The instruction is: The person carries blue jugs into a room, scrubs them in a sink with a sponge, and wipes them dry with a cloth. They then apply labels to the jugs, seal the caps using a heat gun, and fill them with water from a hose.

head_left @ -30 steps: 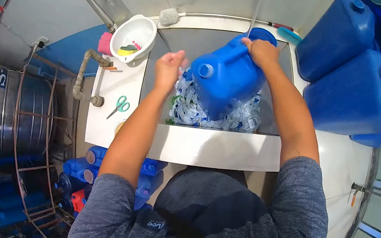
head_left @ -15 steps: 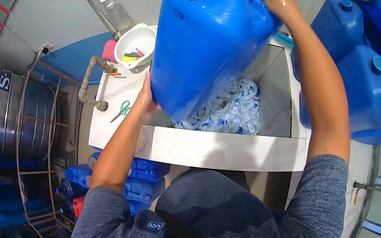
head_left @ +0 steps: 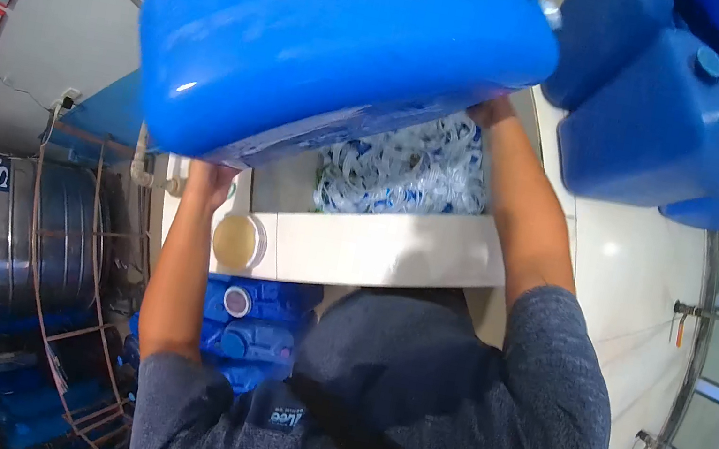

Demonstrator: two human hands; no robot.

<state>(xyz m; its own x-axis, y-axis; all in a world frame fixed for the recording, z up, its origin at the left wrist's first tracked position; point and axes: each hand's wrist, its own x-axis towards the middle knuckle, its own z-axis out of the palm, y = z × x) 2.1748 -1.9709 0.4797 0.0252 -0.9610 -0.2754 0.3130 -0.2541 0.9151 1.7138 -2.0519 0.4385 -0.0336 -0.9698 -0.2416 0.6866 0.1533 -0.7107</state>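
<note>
A large blue jug point(head_left: 341, 50) is held up on its side over the basin, its cap end toward the right. My left hand point(head_left: 211, 181) supports its lower left end from beneath, the fingers mostly hidden behind it. Under the right part, my right hand point(head_left: 495, 112) grips the jug near the cap end. Below, a heap of clear and blue plastic strips point(head_left: 406, 175) lies in the basin point(head_left: 392, 257). A round yellowish container point(head_left: 235, 241) is at the basin's left front edge.
More blue jugs point(head_left: 656, 127) stand on the white counter point(head_left: 628, 269) at the right. Blue bottles point(head_left: 254, 340) are stacked under the counter. A steel tank point(head_left: 24, 240) and a rusty metal rack point(head_left: 60, 251) stand at the left. A pipe point(head_left: 142, 160) runs beside the basin.
The jug has turned from upright to lying sideways and moved up and left. My right hand has moved from its handle to its underside, and my left hand has shifted left.
</note>
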